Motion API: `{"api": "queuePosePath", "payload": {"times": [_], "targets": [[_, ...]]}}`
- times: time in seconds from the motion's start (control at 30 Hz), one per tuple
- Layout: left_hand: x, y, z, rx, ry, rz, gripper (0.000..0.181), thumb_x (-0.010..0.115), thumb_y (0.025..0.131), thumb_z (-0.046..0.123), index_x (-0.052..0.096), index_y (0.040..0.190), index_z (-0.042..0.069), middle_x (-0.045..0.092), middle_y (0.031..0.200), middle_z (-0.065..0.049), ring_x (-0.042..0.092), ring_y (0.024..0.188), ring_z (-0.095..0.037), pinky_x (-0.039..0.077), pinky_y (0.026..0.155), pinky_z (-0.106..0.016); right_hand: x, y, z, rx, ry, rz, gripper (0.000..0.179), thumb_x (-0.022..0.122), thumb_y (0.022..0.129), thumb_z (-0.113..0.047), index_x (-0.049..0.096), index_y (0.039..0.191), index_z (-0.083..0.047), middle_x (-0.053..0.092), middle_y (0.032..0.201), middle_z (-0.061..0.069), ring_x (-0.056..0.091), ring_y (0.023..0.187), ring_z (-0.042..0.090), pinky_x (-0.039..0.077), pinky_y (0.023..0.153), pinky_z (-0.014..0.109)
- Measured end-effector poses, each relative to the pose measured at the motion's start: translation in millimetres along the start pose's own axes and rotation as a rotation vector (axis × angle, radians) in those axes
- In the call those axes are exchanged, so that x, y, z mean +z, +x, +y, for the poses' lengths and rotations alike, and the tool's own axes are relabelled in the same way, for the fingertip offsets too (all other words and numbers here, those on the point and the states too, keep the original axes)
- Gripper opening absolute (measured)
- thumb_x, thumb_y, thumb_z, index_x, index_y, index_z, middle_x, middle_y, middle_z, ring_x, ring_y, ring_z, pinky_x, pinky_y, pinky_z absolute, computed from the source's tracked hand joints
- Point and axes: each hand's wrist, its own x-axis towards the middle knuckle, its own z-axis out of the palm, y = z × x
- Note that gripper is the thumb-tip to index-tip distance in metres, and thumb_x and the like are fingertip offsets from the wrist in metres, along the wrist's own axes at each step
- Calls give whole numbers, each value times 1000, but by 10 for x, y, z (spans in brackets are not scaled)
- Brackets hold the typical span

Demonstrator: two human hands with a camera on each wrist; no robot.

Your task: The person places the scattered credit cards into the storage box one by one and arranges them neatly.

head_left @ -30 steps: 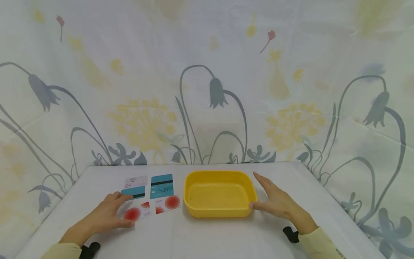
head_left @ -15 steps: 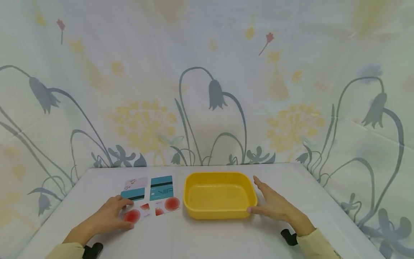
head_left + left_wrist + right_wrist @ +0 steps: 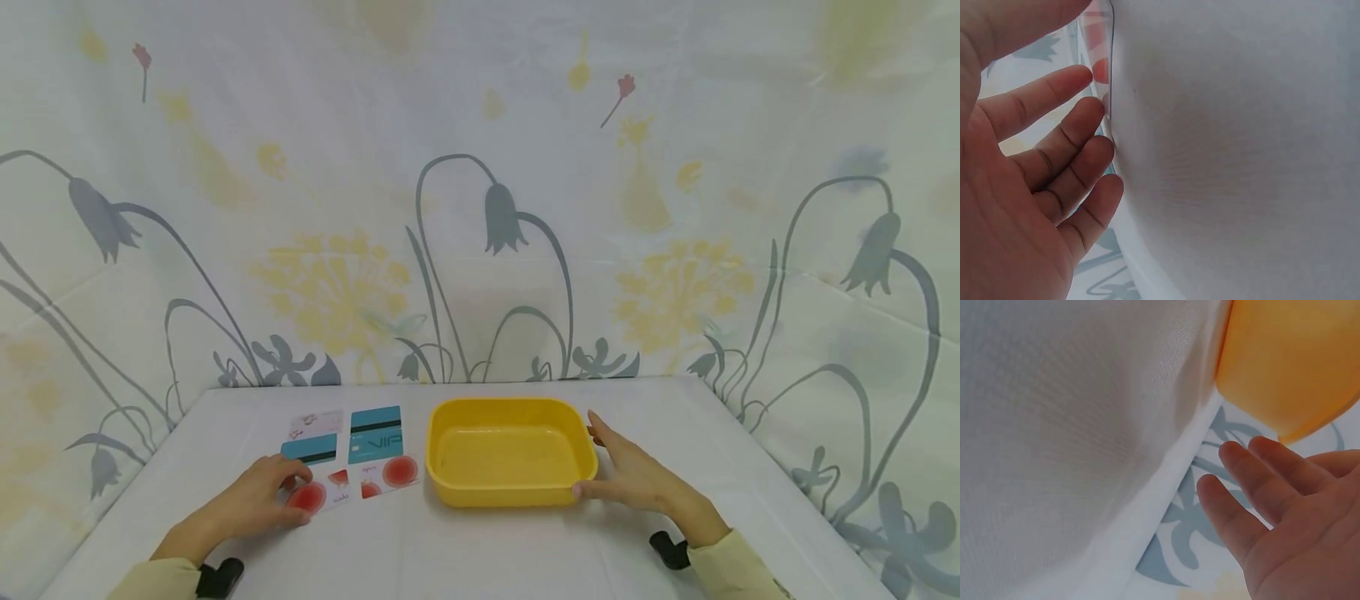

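Note:
In the head view my left hand point(image 3: 243, 504) hovers low at the left side of a white card with a red round print point(image 3: 307, 497), thumb by its near edge and fingertips by its far edge. The left wrist view has the fingers point(image 3: 1066, 153) loosely bent and apart, close to the edge of a red-printed card point(image 3: 1101, 69). On the right, my right hand point(image 3: 641, 471) lies alongside a yellow rectangular tray point(image 3: 510, 497), thumb at its front right corner and fingers by its right side. From the right wrist, the fingers point(image 3: 1254, 478) appear loosely extended beneath the tray's wall point(image 3: 1291, 362).
Beyond the left hand lie a blue striped card point(image 3: 309, 448) and a pale patterned card point(image 3: 315, 424). Between hand and tray are a blue VIP card point(image 3: 377, 446) and another red-printed card point(image 3: 390, 476). A white cloth point(image 3: 465, 554) covers the table; a floral curtain point(image 3: 480, 275) hangs behind.
My left hand's fingers have drawn slightly nearer, off the blue striped card toward the red-printed one. My right hand has edged a little closer round the tray's right side. The cards and tray stay put.

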Motion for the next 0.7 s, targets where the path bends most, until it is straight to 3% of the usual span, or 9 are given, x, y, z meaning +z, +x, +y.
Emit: {"api": "queuePosePath", "payload": {"times": [0.37,0.7], "targets": [[-6,63,39,-61,-82,-43,43,86,67,24,61,98,7,51,82,-2,46,81,-19,44,69,-33,30,20,-16,15,68,-31,110,76,73,-52,20,149,5,38,146,21,35,134,38,26,107,58],[-3,75,33,-87,-61,-32,47,87,66,23,56,96,4,49,91,-5,45,88,-22,45,76,-37,42,29,-24,-23,49,-26,111,75,75,-50,15,149,7,36,146,23,39,132,36,30,105,56]]}}
